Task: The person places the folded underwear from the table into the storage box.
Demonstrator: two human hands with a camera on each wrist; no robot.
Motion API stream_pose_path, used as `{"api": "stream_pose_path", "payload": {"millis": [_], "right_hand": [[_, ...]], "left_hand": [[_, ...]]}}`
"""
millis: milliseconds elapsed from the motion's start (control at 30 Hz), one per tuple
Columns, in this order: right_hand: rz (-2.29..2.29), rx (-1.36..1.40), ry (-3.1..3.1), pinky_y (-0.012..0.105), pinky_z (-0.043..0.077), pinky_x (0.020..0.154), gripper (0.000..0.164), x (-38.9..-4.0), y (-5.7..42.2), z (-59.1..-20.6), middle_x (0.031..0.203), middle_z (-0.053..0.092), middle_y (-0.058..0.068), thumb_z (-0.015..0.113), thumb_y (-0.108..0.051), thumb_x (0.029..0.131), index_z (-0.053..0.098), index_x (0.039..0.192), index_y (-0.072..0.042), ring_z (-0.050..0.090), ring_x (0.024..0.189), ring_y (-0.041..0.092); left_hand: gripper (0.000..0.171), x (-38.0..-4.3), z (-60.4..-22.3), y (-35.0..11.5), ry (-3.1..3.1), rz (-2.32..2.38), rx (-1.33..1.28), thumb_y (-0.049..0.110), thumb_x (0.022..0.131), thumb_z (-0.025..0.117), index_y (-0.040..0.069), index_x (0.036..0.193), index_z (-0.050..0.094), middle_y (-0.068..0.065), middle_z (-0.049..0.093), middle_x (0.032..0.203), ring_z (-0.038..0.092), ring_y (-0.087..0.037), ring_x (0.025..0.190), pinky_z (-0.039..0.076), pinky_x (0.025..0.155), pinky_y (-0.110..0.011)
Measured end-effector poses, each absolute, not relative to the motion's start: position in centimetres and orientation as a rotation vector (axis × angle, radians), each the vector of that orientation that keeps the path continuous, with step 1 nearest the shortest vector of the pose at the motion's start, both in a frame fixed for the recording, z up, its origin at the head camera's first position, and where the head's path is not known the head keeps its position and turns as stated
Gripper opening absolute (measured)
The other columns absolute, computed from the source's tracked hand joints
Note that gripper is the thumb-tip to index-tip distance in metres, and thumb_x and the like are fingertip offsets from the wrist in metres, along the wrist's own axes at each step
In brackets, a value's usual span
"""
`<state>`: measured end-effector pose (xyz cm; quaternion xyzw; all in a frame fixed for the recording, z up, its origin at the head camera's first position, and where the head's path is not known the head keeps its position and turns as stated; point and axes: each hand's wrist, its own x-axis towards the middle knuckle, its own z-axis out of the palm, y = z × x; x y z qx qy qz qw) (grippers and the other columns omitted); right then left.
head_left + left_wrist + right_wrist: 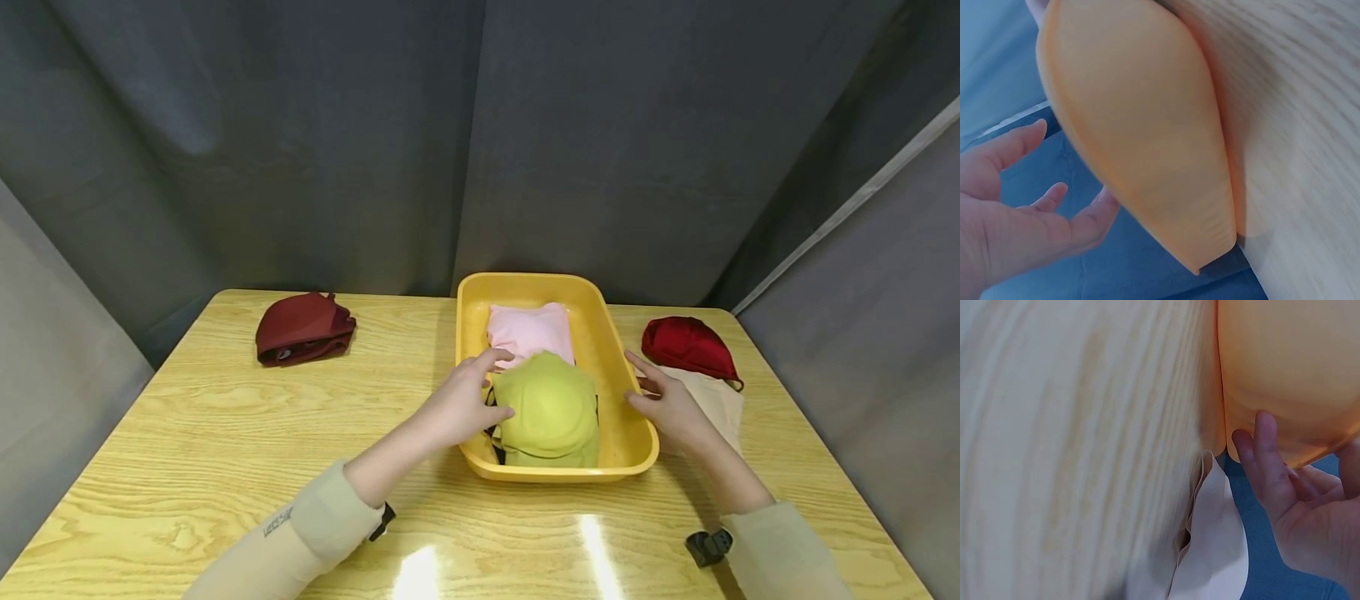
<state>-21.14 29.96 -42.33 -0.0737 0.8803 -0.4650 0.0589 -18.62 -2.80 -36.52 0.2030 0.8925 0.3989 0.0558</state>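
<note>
A yellow tray [517, 475] stands on the table with a yellow-green folded garment [547, 408] at its near end. Dark parts show along that garment's left side, and its rounded dome faces up. Behind it lies a pink folded garment [534, 329], its front edge hidden. Over the tray's left rim reaches my left hand [461, 398], thumb and fingers spread beside the yellow-green garment. In the left wrist view its fingertips show above and behind the rim. On the right side, the loosely bent fingers of my right hand [671, 408] rest along the tray's outer wall [1291, 381].
A dark red folded garment [303, 329] lies at the back left of the table. At the right, a shiny red garment [690, 348] with a thin loop overlaps a beige folded garment [716, 404], near my right hand. Grey curtains [345, 150] enclose the table's back and sides.
</note>
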Motion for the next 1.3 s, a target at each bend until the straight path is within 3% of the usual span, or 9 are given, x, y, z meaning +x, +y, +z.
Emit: {"api": "stream_pose_path", "payload": {"millis": [333,833,1300], "right_hand": [[-1.367,-0.242,2.708,0.040,0.054,0.085,0.065,-21.3,30.1,-42.5,0.136,0.044,0.032,0.055,-0.014,0.094,0.023,0.150,-0.013,0.047,0.122,0.044],[-1.349,-0.250,2.728,0.043,0.052,0.087,0.064,-21.2,30.1,-42.4,0.137,0.044,0.031,0.055,-0.013,0.094,0.024,0.150,-0.012,0.046,0.123,0.044],[-1.356,-0.243,2.720,0.043,0.053,0.086,0.064,-21.2,29.9,-42.3,0.136,0.044,0.032,0.055,-0.012,0.094,0.024,0.150,-0.012,0.047,0.122,0.044]], "left_hand": [[0.063,-18.3,-35.2,-4.3,2.667,1.374,0.608,0.014,0.079,0.076,0.018,0.135,0.047,-0.008,0.057,0.124,0.060,-0.027,0.106,0.054,0.077,-0.032],[0.060,-18.2,-33.6,-7.1,2.751,1.491,0.569,0.011,0.079,0.077,0.018,0.132,0.050,-0.004,0.057,0.125,0.059,-0.021,0.105,0.055,0.082,-0.034],[0.059,-18.4,-33.2,-10.2,2.794,1.586,0.670,0.019,0.079,0.077,0.021,0.131,0.050,0.000,0.059,0.122,0.059,-0.023,0.106,0.052,0.085,-0.039]]}}
